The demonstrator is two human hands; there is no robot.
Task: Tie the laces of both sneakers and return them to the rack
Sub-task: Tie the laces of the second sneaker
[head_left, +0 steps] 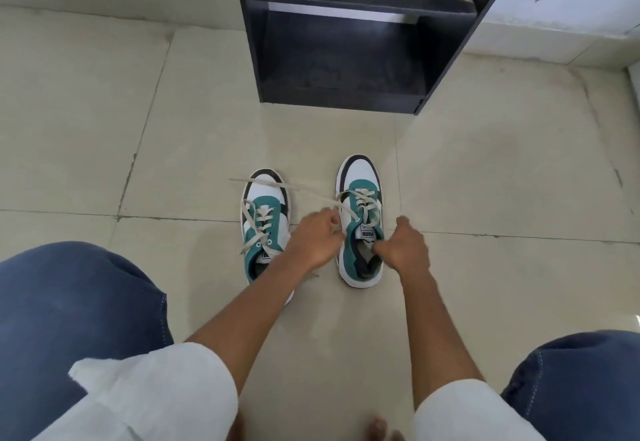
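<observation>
Two white, teal and black sneakers stand on the tiled floor, toes pointing away from me. The left sneaker [265, 219] has loose beige laces trailing over its side. At the right sneaker [360, 205], my left hand [317, 238] pinches a lace [277, 186] that stretches out to the left, across the left sneaker's toe. My right hand [403, 248] is closed at the right sneaker's collar, beside the tongue; what its fingers hold is hidden. The dark rack [346, 42] stands just beyond the shoes, its bottom shelf bare.
My knees in blue jeans [69, 309] frame the lower corners, with white sleeves over my forearms. A pale wall and skirting run behind the rack. A toe shows at the bottom edge.
</observation>
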